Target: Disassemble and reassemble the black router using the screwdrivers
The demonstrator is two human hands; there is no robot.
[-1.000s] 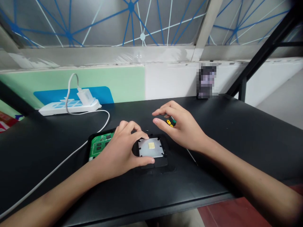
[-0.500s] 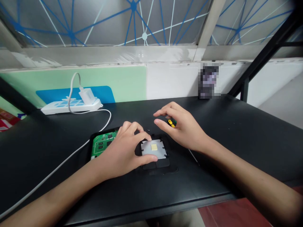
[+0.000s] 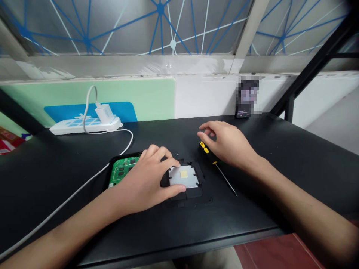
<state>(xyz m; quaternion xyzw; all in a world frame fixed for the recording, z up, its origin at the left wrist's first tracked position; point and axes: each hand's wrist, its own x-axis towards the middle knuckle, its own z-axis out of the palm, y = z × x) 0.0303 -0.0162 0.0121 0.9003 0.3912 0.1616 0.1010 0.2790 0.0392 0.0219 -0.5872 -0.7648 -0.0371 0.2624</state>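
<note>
My left hand (image 3: 150, 175) spans a silver metal plate (image 3: 192, 177), thumb at its near edge and index finger at its far edge. A small pale yellow square pad (image 3: 184, 174) sits on the plate. Black clips surround the plate, which lies in a black plastic cover (image 3: 193, 192). Partly under my left wrist, a green circuit board (image 3: 121, 171) rests in a black casing. My right hand (image 3: 226, 142) is above the table with loosely curled fingers, thumb apart, nothing visible in them. Beside it lies a black and yellow screwdriver (image 3: 221, 173), its shaft pointing toward me.
At the back left stands a white power strip (image 3: 70, 127) with a plugged-in charger (image 3: 104, 113) and a white cable (image 3: 64, 200) running across the black table. A phone (image 3: 243, 112), partly pixelated, leans against the wall. A tiny screw-like piece (image 3: 177, 154) lies behind the cover.
My right hand has shifted right and slightly back, its fingers curling more. More of the screwdriver now shows beside it. My left hand stays on the plate.
</note>
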